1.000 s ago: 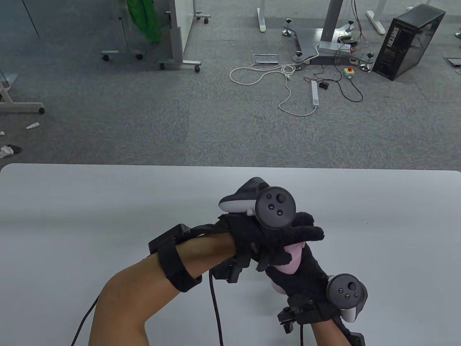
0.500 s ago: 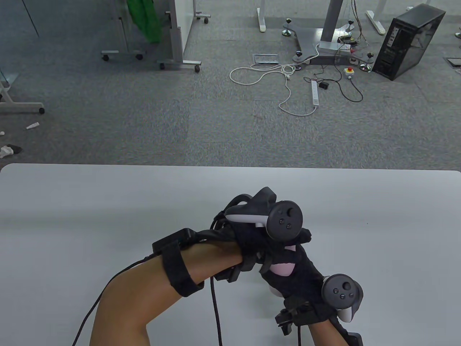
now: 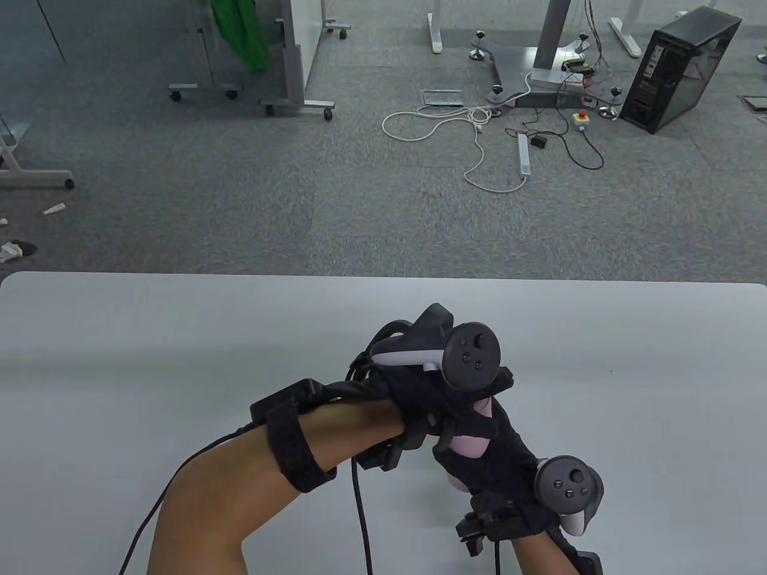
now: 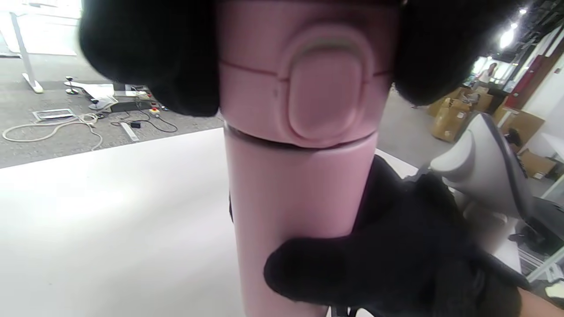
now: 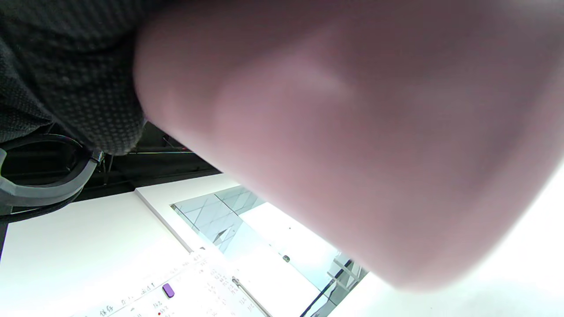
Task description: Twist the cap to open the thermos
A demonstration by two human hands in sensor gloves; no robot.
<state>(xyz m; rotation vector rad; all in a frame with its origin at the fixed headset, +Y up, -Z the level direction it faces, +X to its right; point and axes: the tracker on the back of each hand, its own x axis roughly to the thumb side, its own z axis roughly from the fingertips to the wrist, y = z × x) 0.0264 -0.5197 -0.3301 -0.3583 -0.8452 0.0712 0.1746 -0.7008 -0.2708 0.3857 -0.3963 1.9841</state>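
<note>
A pink thermos (image 3: 470, 446) is held over the white table (image 3: 150, 347), mostly hidden between both gloved hands. In the left wrist view its body (image 4: 291, 193) stands upright with a pink cap (image 4: 304, 75) that carries a rounded push button. My left hand (image 3: 443, 401) grips the cap from above, fingers (image 4: 154, 57) on both sides. My right hand (image 3: 497, 461) wraps around the body lower down, also seen in the left wrist view (image 4: 396, 264). A thin dark seam shows between cap and body. The right wrist view shows only the blurred pink body (image 5: 352, 145) up close.
The grey carpet floor beyond the table's far edge holds cables (image 3: 473, 138), a black computer tower (image 3: 677, 69) and wheeled frames (image 3: 287, 90). A black cable (image 3: 359, 509) runs from my left wrist strap toward the near table edge.
My left hand has closed over the cap and turned, its tracker swinging right and tilting. The outstretched finger has folded in. The right hand shifted slightly left.
</note>
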